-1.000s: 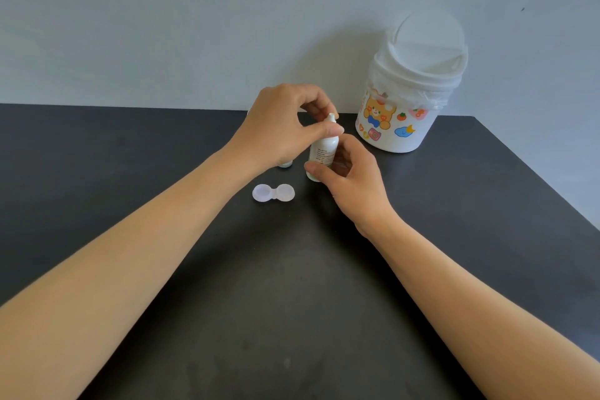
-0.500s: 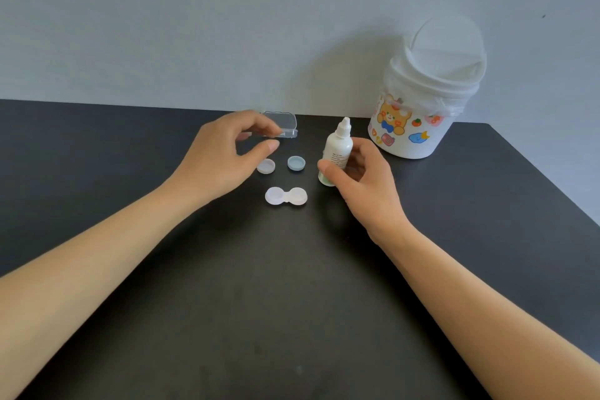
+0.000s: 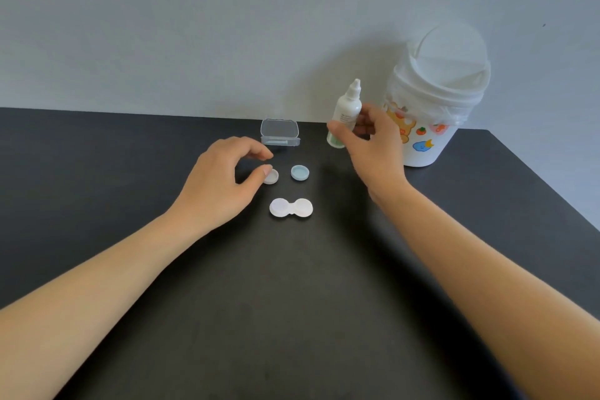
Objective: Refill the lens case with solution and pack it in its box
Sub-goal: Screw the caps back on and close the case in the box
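black table (image 3: 292, 318) | lens case (image 3: 291, 208) | two caps (image 3: 299, 172) | clear box (image 3: 280, 133) | bin (image 3: 435, 127)

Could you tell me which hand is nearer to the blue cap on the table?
Left. The left hand sits just left of the blue cap; the right hand is raised, holding the bottle.

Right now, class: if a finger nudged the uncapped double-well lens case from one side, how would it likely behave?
The lens case lies flat and low on the smooth dark table, so it would probably slide or pivot, not tip. It looks like thin plastic, likely very light. Its open wells could spill once filled.
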### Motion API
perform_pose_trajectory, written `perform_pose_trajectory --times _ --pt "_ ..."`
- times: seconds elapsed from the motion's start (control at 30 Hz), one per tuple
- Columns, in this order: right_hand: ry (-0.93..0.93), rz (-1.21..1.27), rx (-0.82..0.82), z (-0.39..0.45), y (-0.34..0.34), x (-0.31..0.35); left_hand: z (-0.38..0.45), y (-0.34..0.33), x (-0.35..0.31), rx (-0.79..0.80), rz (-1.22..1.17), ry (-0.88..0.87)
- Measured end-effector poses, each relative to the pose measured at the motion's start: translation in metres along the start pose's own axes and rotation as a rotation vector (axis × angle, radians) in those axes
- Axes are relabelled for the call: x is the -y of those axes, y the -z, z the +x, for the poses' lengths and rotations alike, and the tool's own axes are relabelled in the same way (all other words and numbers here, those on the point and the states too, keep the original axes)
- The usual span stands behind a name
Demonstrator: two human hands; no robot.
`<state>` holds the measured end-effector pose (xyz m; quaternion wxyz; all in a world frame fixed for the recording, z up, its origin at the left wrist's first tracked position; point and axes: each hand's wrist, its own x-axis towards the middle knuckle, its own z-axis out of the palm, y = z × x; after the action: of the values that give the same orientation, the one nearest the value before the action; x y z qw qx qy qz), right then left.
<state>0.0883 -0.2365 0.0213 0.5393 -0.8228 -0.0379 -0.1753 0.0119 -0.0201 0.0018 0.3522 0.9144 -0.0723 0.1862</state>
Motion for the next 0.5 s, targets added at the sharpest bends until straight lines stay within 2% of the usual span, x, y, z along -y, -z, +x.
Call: perform_pose_trajectory --times 0.23,0.5 --pt "-0.014 -0.105 -0.067 0.048 -0.028 -0.011 -0.003 -0.005 0.002 0.021 0.084 -0.026" --pt "-0.036 -0.162 -0.095 0.065 -0.046 -0.024 0.0 -0.008 0.006 -0.011 0.119 -0.019"
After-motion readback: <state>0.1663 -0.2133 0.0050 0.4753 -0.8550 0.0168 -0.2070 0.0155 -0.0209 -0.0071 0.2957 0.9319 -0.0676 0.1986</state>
